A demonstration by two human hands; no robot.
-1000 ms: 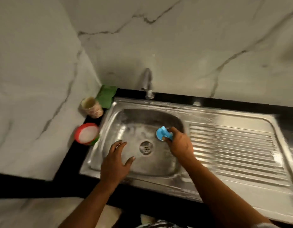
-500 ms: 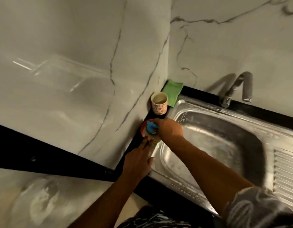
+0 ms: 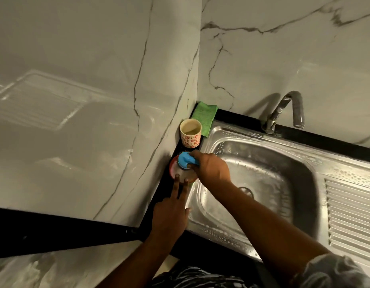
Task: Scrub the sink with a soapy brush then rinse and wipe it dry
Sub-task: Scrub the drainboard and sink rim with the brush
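Observation:
My right hand (image 3: 211, 168) grips the blue-handled brush (image 3: 185, 160) and holds it down in the red-rimmed soap dish (image 3: 173, 167), which stands on the black counter left of the sink. My left hand (image 3: 172, 213) reaches from below, and two straight fingers press on the dish's near rim. The steel sink (image 3: 221, 134) is wet, with soap bubbles along its rim and basin walls. Its drain (image 3: 247, 191) is partly hidden behind my right forearm.
A patterned cup (image 3: 190, 133) stands just behind the dish in the corner, with a green cloth (image 3: 205, 117) behind it. The tap (image 3: 288, 110) curves over the sink's back edge. A ribbed drainboard (image 3: 352, 215) lies at the right. Marble walls close in on the left and back.
My right hand carried the brush out of the basin and left into the soap dish. My left hand moved from the sink's front edge onto the dish rim. The view swung left.

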